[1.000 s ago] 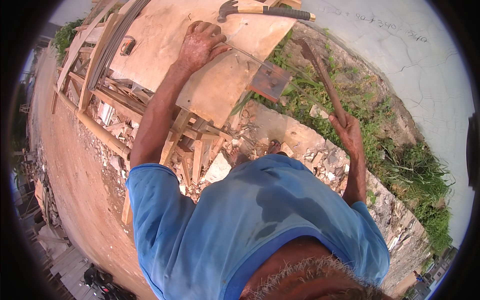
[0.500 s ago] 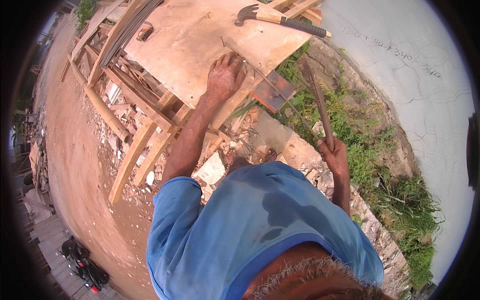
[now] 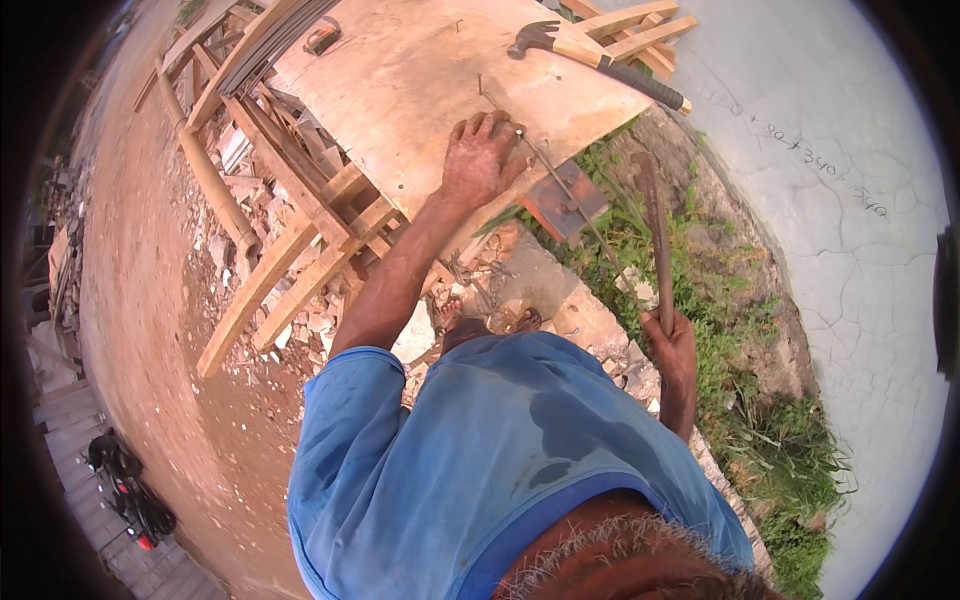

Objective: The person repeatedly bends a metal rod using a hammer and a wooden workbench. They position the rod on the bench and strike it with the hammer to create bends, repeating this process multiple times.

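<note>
My left hand [image 3: 482,160] lies palm down near the close edge of a plywood board [image 3: 400,90], fingers spread and bent a little. Just right of its fingertips, a thin metal rod [image 3: 560,178] runs past a nail on the board and out beyond the right edge. In my right hand [image 3: 670,345] is a rusty metal bar [image 3: 660,240], its fingers wrapped round the lower end. The bar stands roughly upright in view, with its knobbed far end over the weeds, apart from the rod. A claw hammer [image 3: 600,65] rests at the board's far right.
An orange and black tape measure [image 3: 322,38] and a bundle of dark rods [image 3: 275,50] lie at the far left. Timber framing [image 3: 300,195] surrounds the board. Rubble [image 3: 500,270] covers the ground near my feet. Weeds [image 3: 740,390] and a cracked pale wall [image 3: 860,250] flank my right.
The whole view has shifted, so the board sits farther right. My right hand and the bar have come slightly nearer to me, and the bar looks more upright. My left hand stays on the board.
</note>
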The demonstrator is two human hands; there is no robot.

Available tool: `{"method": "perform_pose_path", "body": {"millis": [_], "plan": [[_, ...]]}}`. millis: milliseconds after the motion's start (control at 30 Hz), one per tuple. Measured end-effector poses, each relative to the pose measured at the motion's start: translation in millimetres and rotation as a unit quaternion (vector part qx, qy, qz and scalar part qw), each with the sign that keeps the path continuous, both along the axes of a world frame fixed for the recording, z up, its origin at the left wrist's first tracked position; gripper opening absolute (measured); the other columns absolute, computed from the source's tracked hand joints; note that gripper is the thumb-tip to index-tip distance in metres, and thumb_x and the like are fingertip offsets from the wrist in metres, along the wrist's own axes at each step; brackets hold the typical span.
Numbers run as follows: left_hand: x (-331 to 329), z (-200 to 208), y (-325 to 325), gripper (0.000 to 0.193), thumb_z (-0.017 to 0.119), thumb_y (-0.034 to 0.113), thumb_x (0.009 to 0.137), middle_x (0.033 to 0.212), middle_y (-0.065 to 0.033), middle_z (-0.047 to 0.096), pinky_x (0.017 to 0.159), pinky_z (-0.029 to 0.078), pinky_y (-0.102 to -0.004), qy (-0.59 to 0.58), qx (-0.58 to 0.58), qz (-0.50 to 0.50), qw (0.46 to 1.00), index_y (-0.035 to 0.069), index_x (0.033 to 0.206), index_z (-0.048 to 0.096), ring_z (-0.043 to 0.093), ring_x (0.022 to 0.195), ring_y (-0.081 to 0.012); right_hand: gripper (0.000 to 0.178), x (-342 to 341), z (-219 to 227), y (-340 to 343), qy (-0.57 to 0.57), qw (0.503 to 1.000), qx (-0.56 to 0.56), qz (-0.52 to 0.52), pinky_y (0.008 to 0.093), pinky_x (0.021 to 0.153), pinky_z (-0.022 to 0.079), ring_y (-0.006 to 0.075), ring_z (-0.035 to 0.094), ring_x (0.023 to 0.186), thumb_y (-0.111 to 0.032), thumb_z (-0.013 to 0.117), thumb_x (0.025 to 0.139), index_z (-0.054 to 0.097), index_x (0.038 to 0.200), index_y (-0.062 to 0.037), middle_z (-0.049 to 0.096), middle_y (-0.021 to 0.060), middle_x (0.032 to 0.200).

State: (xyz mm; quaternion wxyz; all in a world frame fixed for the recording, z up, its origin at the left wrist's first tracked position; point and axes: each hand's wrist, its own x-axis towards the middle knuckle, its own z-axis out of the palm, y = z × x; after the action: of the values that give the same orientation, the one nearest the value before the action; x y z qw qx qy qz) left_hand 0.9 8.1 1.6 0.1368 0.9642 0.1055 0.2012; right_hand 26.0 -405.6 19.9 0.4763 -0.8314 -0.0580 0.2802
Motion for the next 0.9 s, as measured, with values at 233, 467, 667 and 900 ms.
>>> {"method": "perform_pose_path", "body": {"millis": [233,467,667,900], "plan": [[1,3,0,0.048,0.067,0.039,0.084,0.131,-0.0107,0.054,0.109,0.032,-0.0493,-0.017,-0.013,-0.010,1.000,0.011,0.123,0.064,0.046,0.127,-0.0316,0.021,-2,4,-7,0.047,0.999,0.018,-0.014,0.0248,0.047,0.037,0.0066,0.047,0.052,-0.021,0.070,0.089,0.065,0.088,-0.0013,0.055,-0.0022,0.063],[10,4,3,0.048,0.067,0.036,0.079,0.131,-0.0129,0.055,0.106,0.037,-0.0490,-0.029,-0.015,-0.013,0.999,0.015,0.122,0.066,0.050,0.122,-0.0367,0.019,-26,-1,0,0.098,0.993,0.053,-0.049,0.0232,0.046,0.036,0.0051,0.047,0.051,-0.020,0.068,0.090,0.063,0.085,-0.0036,0.055,-0.0022,0.063],[13,1,8,0.062,0.066,0.043,0.074,0.138,-0.0111,0.052,0.115,0.028,-0.0503,0.014,-0.041,-0.015,0.999,0.014,0.129,0.063,0.044,0.131,-0.0323,0.020,-31,2,3,0.087,0.993,0.060,-0.052,0.0226,0.046,0.038,0.0056,0.048,0.050,-0.021,0.069,0.090,0.062,0.084,-0.0035,0.055,-0.0014,0.063],[21,-3,-3,0.083,0.076,0.066,0.066,0.139,-0.0103,0.052,0.115,0.027,-0.0520,0.020,-0.008,0.007,1.000,0.016,0.131,0.060,0.043,0.133,-0.0317,0.019,-46,9,13,0.121,0.988,0.058,-0.077,0.0240,0.041,0.039,0.0097,0.054,0.046,-0.018,0.068,0.093,0.060,0.086,-0.0020,0.059,0.0021,0.063]]}}
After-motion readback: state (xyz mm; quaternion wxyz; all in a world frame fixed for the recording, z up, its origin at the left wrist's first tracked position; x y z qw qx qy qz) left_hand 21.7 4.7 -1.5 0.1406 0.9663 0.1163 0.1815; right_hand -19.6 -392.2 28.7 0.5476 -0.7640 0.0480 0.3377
